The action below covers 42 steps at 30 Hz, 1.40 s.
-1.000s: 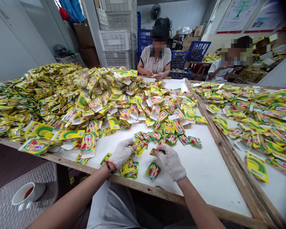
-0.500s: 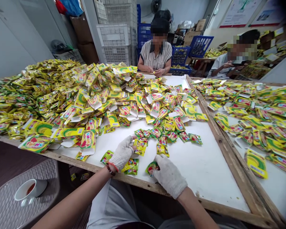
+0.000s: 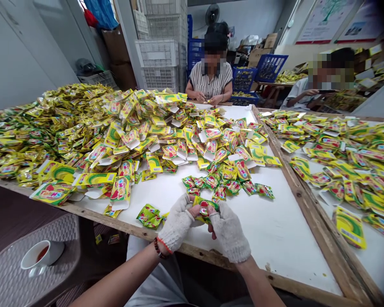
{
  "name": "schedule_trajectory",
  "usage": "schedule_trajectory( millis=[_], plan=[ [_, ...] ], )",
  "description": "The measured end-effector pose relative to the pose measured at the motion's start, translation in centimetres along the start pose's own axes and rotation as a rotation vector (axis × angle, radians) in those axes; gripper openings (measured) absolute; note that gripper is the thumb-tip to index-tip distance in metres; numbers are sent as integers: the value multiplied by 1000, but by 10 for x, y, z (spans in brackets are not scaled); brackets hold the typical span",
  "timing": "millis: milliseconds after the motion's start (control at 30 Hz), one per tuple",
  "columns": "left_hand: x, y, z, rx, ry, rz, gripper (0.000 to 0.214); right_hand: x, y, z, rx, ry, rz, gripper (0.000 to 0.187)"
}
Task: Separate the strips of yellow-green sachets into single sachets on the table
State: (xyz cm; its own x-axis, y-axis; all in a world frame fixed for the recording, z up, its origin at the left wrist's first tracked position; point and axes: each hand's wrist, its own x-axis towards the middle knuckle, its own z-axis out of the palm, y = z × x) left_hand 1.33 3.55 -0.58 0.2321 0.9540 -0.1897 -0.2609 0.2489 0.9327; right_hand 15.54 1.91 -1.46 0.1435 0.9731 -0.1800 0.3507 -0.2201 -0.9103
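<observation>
Small green-and-yellow candy packets [image 3: 205, 208] are pinched between my two hands, just above the white tabletop [image 3: 272, 230] near its front edge. My left hand [image 3: 176, 219], in a fingerless white knit glove, grips them from the left with thumb and fingers. From the other side my right hand [image 3: 231, 233], gloved alike, closes on them; how many packets there are is hard to make out. Loose green packets [image 3: 149, 216] lie left of my left hand. Beyond my fingers, several more packets [image 3: 233, 186] are scattered. Open-ended yellow cartons [image 3: 120, 187] are heaped behind.
A large mound of packets [image 3: 67, 115] covers the table's left. A wooden divider [image 3: 299, 192] separates off cartons [image 3: 350, 226] on the right. Across the table sits a person [image 3: 210, 76]; another [image 3: 310, 91] is farther right. A cup [image 3: 43, 256] stands on a stool [image 3: 6, 273] at lower left.
My hands have come together: the left moved right and the right moved up slightly, bringing their packets together. Packets that lay near my left hand are now partly hidden by it.
</observation>
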Motion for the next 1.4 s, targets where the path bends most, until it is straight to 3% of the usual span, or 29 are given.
schedule_trajectory(
  millis=[300,467,633,833,967,1267,1400],
  plan=[
    [0,-14,8,-108,24,46,39,1,7,-10,-262,53,-205,32],
    [4,-18,4,-144,18,50,35,4,12,-4,-250,135,-293,28],
    [6,-15,-1,-273,-23,-23,36,5,14,-4,-164,71,-272,29],
    [2,-9,0,-405,-50,-118,36,4,7,-8,59,-97,-152,31],
    [1,-11,1,-471,-75,-125,36,4,7,-9,130,-51,-161,29],
    [-2,-12,3,-497,7,-140,34,3,16,-11,-4,38,-156,33],
    [-1,-11,0,-345,-50,-93,33,3,17,-16,10,27,-135,36]
  ],
)
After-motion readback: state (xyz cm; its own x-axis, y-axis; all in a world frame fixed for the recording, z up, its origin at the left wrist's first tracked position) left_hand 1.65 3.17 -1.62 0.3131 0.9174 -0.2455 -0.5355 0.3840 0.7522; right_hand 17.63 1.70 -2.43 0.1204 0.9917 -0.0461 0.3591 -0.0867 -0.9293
